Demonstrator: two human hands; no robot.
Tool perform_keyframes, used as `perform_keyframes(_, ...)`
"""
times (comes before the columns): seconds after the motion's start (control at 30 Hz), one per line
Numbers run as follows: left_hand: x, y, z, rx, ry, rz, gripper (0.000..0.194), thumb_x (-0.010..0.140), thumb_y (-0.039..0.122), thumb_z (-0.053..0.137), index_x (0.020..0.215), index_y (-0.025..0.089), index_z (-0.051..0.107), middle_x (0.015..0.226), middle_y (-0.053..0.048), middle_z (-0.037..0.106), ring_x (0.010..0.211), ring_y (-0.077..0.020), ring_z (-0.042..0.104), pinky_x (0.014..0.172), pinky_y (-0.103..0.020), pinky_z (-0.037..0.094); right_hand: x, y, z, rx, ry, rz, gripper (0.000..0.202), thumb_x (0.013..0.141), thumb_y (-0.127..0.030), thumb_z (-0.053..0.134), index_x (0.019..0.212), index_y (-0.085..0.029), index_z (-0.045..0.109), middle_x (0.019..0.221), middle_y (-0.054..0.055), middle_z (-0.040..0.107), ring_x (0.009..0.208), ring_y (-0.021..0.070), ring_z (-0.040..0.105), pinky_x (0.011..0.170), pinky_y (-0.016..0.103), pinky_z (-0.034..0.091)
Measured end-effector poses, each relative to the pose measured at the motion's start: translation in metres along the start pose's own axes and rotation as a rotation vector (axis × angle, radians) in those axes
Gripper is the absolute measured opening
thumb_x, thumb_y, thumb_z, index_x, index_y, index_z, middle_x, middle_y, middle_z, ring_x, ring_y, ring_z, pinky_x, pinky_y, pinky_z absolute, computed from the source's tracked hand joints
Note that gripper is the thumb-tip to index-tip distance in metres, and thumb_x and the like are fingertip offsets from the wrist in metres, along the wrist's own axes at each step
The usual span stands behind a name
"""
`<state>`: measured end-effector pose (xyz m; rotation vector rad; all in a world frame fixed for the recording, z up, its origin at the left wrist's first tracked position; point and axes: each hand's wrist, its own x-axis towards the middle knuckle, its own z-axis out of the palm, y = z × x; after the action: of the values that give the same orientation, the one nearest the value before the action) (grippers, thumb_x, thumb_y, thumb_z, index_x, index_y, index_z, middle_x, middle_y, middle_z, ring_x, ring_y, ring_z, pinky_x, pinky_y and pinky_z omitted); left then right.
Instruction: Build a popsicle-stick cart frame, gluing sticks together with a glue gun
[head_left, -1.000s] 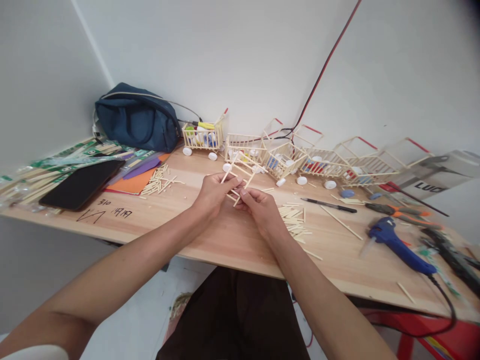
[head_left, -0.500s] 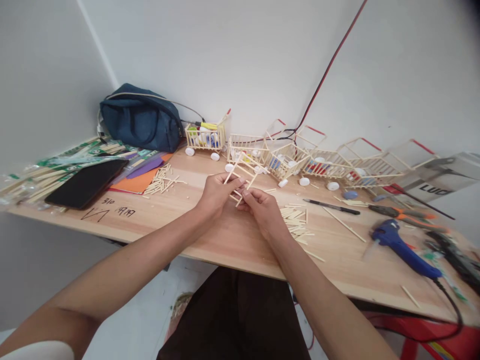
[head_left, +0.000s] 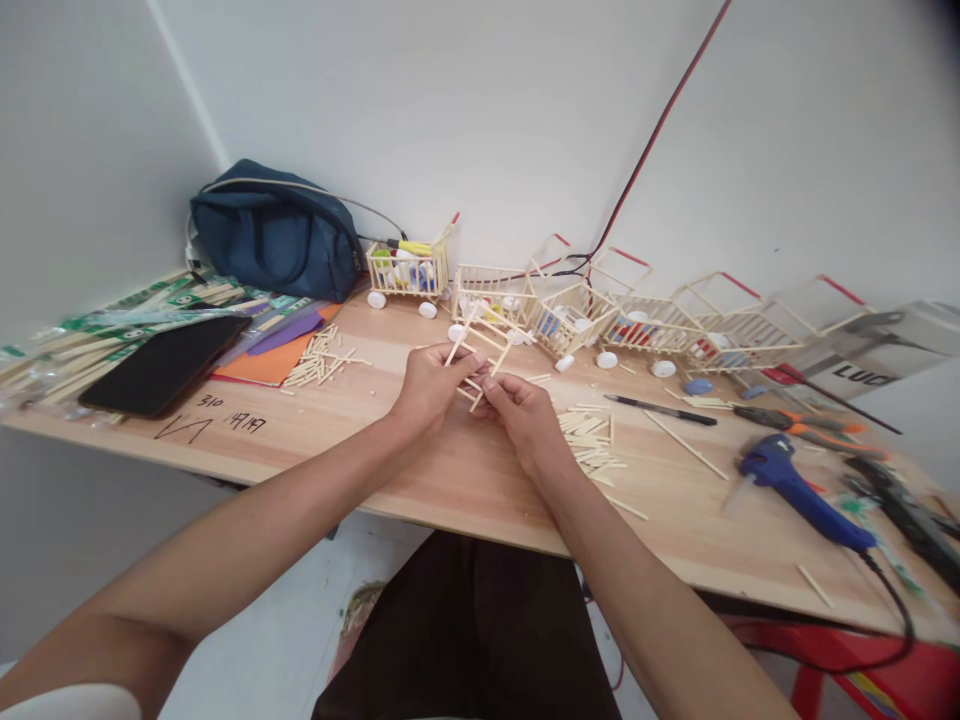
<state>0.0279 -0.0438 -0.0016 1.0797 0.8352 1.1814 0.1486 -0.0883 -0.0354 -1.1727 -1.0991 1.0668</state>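
Observation:
A small frame of thin wooden sticks (head_left: 501, 358) is held up over the middle of the table. My left hand (head_left: 436, 382) grips its left side, thumb on top. At its lower right, my right hand (head_left: 519, 405) pinches it with thumb and index finger; the fingertips of both hands nearly meet and partly hide the joint. Short cut sticks (head_left: 589, 440) lie in a pile just right of my right hand. Another pile of short sticks (head_left: 322, 362) lies to the left, beside orange paper (head_left: 262, 365).
Along the wall stand several stick carts (head_left: 645, 325) with white wheels and red handles. A blue glue gun (head_left: 799, 490), orange-handled pliers (head_left: 799, 422) and a black pen (head_left: 660, 409) lie on the right. At the left are a phone (head_left: 161, 365) and a blue bag (head_left: 277, 230).
The view has shifted slightly, so the table items appear a little further left. Both hands keep their hold on the stick frame, with hardly any movement.

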Motion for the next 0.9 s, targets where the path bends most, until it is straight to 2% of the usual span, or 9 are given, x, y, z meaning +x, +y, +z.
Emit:
perform_keyframes(0.57, 0.0014, -0.008, -0.0007, -0.038, -0.006, 0.02, 0.03, 0.055, 0.034, 0.085, 0.067, 0.011, 0.069, 0.065, -0.003, 0.067, 0.061, -0.0125, 0.059, 0.059, -0.024, 0.048, -0.0001, -0.003, 0.0014, 0.053, -0.007, 0.019, 0.03, 0.071, -0.048, 0.073, 0.07, -0.02, 0.065, 0.07, -0.001, 0.062, 0.065, 0.0142, 0.058, 0.069, 0.031, 0.057)
perform_keyframes(0.9, 0.0016, -0.0081, 0.0005, -0.034, 0.002, 0.016, 0.03, 0.055, 0.034, 0.086, 0.066, 0.011, 0.069, 0.065, -0.003, 0.068, 0.06, -0.0125, 0.06, 0.057, -0.024, 0.047, 0.0019, 0.0002, 0.0006, -0.008, 0.005, 0.001, 0.035, 0.072, -0.054, 0.07, 0.074, -0.02, 0.063, 0.072, 0.0, 0.066, 0.065, 0.0159, 0.061, 0.064, 0.032, 0.059)
